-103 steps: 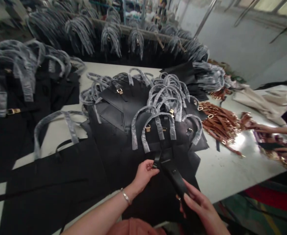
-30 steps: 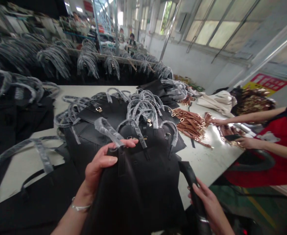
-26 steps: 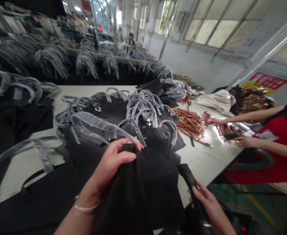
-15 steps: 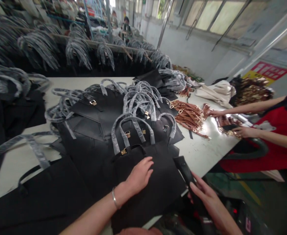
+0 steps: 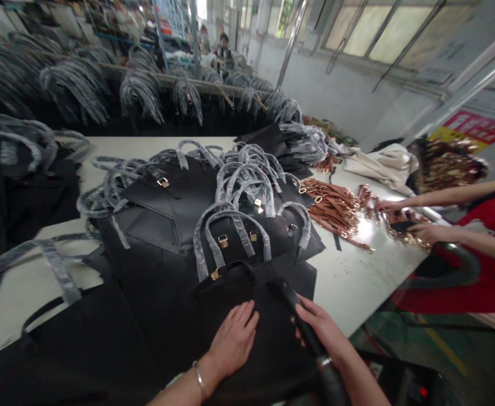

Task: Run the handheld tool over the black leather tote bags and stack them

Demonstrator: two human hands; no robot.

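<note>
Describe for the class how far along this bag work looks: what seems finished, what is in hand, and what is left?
Seemingly done: black leather totes with plastic-wrapped handles and gold buckles lie stacked. In hand: the right hand grips a black strap over the top tote, the left hand flat on it. Apparently left: tan straps lie loose on the white table.

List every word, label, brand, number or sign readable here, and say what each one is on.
Nothing can be read in this view.
Red and yellow wall sign: it carries characters, but they are too small and blurred to read.
Gold buckle on a black handbag: no marking can be made out.
</note>
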